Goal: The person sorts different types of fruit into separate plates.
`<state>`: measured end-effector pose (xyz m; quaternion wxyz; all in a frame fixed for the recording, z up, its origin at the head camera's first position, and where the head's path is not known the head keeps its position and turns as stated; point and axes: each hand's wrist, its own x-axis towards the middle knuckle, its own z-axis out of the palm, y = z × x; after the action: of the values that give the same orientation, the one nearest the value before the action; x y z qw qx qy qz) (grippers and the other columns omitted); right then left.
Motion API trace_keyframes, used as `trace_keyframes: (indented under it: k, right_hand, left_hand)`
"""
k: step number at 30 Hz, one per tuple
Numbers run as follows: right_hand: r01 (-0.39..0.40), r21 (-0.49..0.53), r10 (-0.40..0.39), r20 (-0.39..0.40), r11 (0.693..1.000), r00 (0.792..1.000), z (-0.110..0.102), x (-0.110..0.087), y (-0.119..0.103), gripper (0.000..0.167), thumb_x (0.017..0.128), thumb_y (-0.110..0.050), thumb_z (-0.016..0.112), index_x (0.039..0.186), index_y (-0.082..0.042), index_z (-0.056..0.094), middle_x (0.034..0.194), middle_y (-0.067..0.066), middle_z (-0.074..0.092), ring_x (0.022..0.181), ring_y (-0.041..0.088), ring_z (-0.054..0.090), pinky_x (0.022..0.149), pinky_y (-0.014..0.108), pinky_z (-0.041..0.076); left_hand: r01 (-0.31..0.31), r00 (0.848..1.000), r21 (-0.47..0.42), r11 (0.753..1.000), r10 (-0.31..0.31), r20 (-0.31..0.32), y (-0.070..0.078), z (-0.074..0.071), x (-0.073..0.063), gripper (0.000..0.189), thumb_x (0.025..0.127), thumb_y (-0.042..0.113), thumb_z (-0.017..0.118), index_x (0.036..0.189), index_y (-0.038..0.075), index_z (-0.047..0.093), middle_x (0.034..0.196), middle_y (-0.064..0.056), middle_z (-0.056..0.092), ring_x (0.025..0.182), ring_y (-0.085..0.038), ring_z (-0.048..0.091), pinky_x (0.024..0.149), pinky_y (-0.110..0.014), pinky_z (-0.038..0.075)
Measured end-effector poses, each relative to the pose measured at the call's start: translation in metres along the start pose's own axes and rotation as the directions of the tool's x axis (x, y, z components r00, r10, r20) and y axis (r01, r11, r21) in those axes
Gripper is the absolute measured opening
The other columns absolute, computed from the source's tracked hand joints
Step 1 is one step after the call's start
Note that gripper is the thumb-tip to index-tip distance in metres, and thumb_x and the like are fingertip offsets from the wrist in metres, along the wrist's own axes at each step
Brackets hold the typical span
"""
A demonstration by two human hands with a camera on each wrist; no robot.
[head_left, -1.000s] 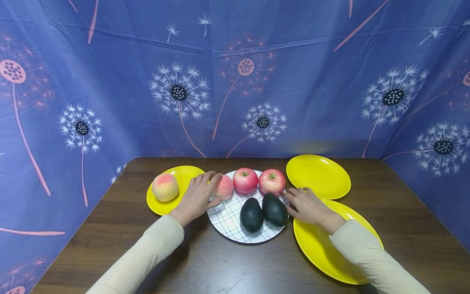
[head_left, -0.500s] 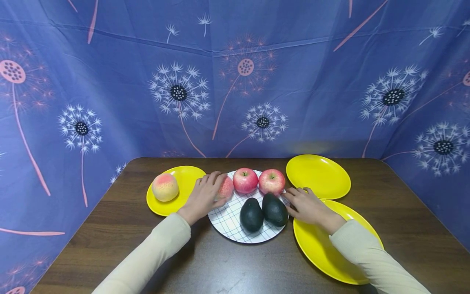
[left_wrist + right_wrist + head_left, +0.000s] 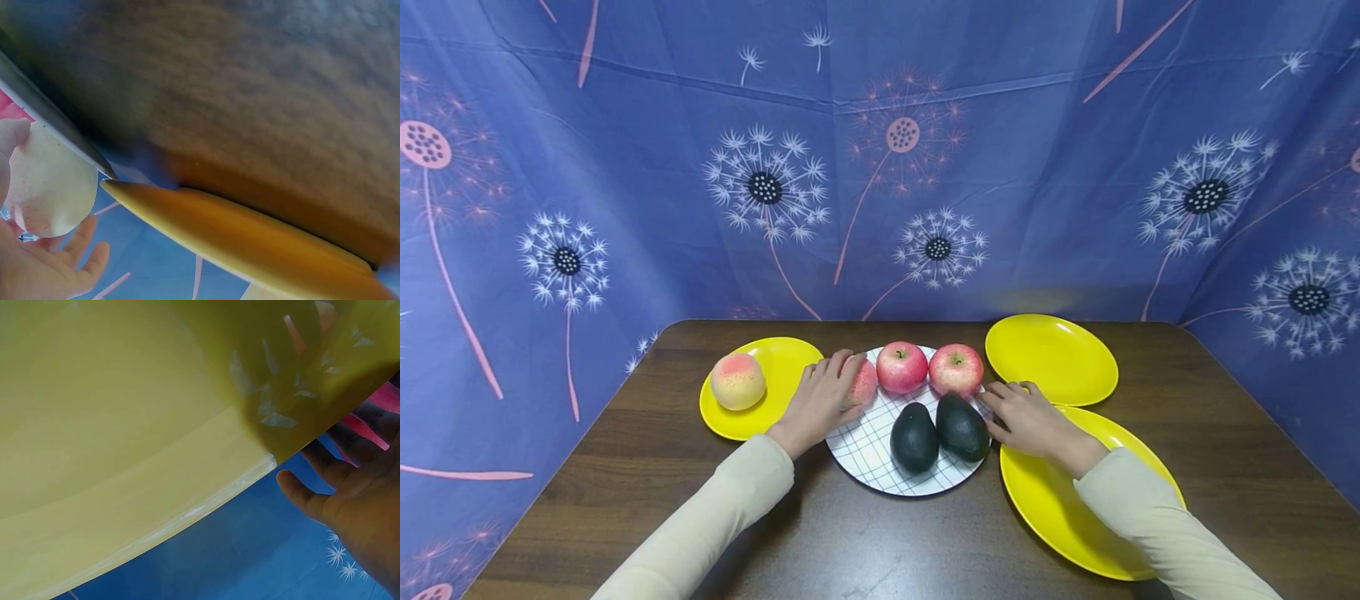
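My left hand (image 3: 816, 404) holds a pink-and-cream peach (image 3: 865, 385) at the left side of a white grid-patterned plate (image 3: 865, 462). In the left wrist view, thumb and fingers lie on opposite sides of that peach (image 3: 56, 181). At the plate's right edge my right hand (image 3: 1028, 423) is beside a dark avocado (image 3: 962, 429), fingers loosely spread; whether they touch it I cannot tell. The right wrist view shows this hand (image 3: 365, 494) with nothing gripped. Another avocado (image 3: 914, 439) and two red apples, one left (image 3: 902, 367) and one right (image 3: 956, 369), also sit on the plate.
A yellow plate (image 3: 790, 362) at the left carries another peach (image 3: 737, 382). Two more yellow plates stand on the right, one at the back (image 3: 1051, 360) and one in front (image 3: 1052, 504), under the right forearm. A blue dandelion-print cloth (image 3: 1037, 167) hangs behind the wooden table (image 3: 850, 550).
My left hand has moved slightly right and closed further round the peach on the white plate. The right hand has stayed in place.
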<state>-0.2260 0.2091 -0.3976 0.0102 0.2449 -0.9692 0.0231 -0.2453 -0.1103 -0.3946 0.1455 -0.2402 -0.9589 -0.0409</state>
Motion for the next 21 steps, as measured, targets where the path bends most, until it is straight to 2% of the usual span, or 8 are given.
trace_keyframes:
  k: [21]
  right_hand:
    - [0.021,-0.023,-0.022,-0.033,1.0,0.999,0.0014,-0.0004,0.0012,0.048,0.084,-0.032,0.061,0.124,-0.007,0.054,0.12,0.015,0.055,0.109,0.035,0.051,0.096,0.056,0.035]
  left_hand:
    - [-0.015,0.999,0.037,0.999,0.016,-0.04,-0.0004,0.004,0.0014,0.086,0.067,0.043,0.077,0.135,0.017,0.031,0.129,-0.011,0.044,0.11,-0.03,0.05,0.092,-0.043,0.043]
